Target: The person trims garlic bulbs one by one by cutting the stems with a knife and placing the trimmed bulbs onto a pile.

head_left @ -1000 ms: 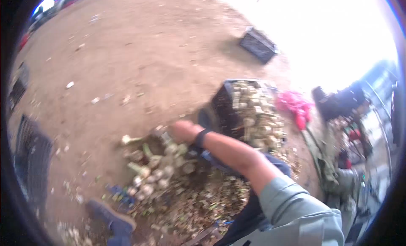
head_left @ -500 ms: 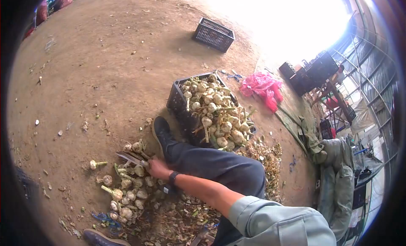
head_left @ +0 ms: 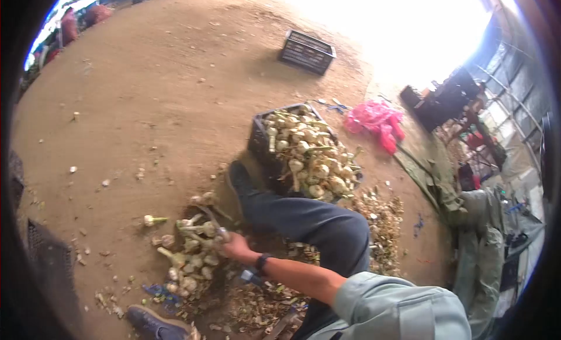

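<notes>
My right hand (head_left: 235,247), with a dark band at the wrist, is closed round the near end of a bladed tool (head_left: 209,215). The blade points up and left over a heap of garlic bulbs with stems (head_left: 190,264) on the dirt floor. One bulb (head_left: 155,221) lies apart, left of the heap. Past my bent leg stands a black crate (head_left: 258,136) piled high with garlic bulbs (head_left: 315,156). My left hand is out of view.
A second black crate (head_left: 307,52) stands farther off. Pink netting (head_left: 377,122) lies right of the full crate. Trimmings (head_left: 383,229) cover the ground beside my leg. My shoe (head_left: 155,323) is at the bottom left. Green fabric (head_left: 479,252) lies at the right.
Since half a second ago the view has shifted, moving the crates slightly right and down. My right hand still holds the tool, whose blade now points more steeply upward.
</notes>
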A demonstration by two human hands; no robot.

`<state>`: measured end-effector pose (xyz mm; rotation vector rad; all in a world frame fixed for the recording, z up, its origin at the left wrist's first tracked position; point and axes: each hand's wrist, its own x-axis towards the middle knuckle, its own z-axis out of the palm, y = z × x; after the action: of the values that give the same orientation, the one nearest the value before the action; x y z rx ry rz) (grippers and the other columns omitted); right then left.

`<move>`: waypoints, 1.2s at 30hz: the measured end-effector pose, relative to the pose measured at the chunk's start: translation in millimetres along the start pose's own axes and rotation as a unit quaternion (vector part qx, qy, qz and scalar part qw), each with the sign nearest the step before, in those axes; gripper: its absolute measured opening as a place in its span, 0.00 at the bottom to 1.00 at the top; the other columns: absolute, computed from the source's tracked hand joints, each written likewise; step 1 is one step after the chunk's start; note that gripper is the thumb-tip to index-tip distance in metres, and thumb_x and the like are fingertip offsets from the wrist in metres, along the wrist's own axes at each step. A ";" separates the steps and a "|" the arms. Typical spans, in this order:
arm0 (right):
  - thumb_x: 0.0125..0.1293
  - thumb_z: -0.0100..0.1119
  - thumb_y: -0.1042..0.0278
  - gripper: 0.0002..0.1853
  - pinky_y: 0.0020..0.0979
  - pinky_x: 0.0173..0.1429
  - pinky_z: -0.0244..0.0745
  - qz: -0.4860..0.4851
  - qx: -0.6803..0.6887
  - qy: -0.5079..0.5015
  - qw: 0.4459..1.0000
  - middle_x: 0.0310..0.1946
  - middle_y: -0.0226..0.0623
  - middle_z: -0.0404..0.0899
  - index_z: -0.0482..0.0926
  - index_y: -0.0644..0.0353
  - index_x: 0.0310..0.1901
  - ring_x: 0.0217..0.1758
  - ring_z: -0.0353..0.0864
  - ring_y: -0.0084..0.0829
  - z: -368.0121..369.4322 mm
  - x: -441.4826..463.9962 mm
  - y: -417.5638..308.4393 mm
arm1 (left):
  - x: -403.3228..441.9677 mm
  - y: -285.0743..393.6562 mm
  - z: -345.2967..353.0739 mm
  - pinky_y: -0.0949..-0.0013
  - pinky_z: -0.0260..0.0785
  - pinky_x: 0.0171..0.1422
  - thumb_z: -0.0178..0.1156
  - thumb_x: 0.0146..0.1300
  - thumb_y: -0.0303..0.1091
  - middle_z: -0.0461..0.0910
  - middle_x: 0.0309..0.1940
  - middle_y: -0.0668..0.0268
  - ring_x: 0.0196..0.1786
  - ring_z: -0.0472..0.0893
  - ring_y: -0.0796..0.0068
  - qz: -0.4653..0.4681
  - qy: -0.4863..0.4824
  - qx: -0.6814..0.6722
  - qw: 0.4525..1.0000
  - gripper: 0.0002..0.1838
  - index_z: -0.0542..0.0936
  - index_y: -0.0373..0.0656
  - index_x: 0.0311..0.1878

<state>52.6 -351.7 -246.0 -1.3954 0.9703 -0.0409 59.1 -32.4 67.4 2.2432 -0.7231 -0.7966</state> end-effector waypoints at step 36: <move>0.62 0.65 0.72 0.17 0.20 0.27 0.62 -0.245 0.192 -0.233 0.921 0.32 0.25 0.79 0.79 0.65 0.52 0.26 0.72 0.14 74.1 -358.7 -163.6 | -25.2 -5.8 49.7 0.68 0.71 0.56 0.65 0.64 0.47 0.84 0.46 0.66 0.49 0.80 0.75 0.150 0.126 -0.637 0.746 0.21 0.83 0.40 0.50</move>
<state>-47.7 -133.4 75.2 -1.1714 0.1849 -0.2480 9.4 -30.9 41.5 0.9004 -0.2086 -0.5150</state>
